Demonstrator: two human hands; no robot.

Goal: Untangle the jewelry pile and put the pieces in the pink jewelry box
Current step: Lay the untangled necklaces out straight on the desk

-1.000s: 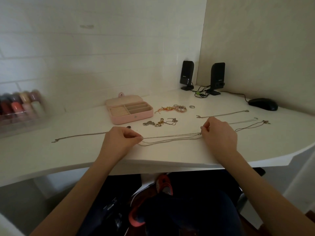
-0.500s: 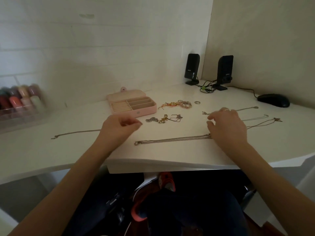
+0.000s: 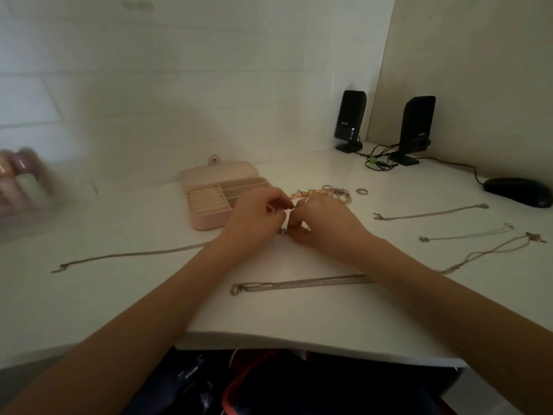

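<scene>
White worktop (image 3: pixel 299 319), wall behind. Pink jewelry box (image 3: pixel 209 218) sits open mid-worktop, lid flat back, compartments showing. Your left hand (image 3: pixel 254 217) and right hand (image 3: pixel 321 223) meet just right of the box, fingers curled, each grip pinching the small tangled jewelry pile (image 3: pixel 282 231) between them. Straightened chains: bundle (image 3: pixel 299 284) near the front edge, one chain (image 3: pixel 128 255) left, three (image 3: pixel 431 215) right. Rings and coloured bracelets (image 3: pixel 335 191) behind your hands. Speaker (image 3: pixel 349 121) lettering too small to read.
</scene>
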